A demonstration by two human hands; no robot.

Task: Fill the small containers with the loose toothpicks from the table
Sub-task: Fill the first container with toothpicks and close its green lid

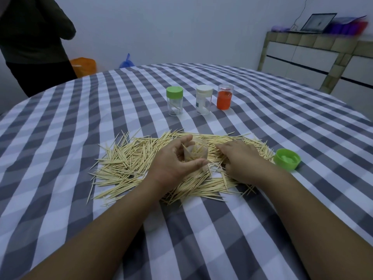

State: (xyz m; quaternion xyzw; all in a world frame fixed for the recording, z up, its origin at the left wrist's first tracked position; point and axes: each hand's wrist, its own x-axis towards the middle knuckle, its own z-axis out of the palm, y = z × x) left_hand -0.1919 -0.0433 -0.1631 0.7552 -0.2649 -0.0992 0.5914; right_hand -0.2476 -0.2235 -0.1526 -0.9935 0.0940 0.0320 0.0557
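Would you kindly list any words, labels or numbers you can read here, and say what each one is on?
None can be read.
White-lidded container: it carries a label with a small dark mark, too blurred to read.
Laptop: the screen is too small and blurred to read.

A big pile of toothpicks (141, 158) covers the middle of the frame, so a hand reaching there lands on sticks. The left hand (173, 162) and the right hand (240, 160) sit on the pile and block its middle. A green lid (287, 159) lies just right of the pile. Above the pile, three closed jars stand in a row: a green-capped jar (174, 101), a white-capped jar (203, 100) and an orange jar (224, 97), with narrow gaps between them. A strip of bare checked tablecloth (60, 122) runs between jars and pile. The left, right and bottom of the cloth are bare too, but the forearms cross the bottom part.
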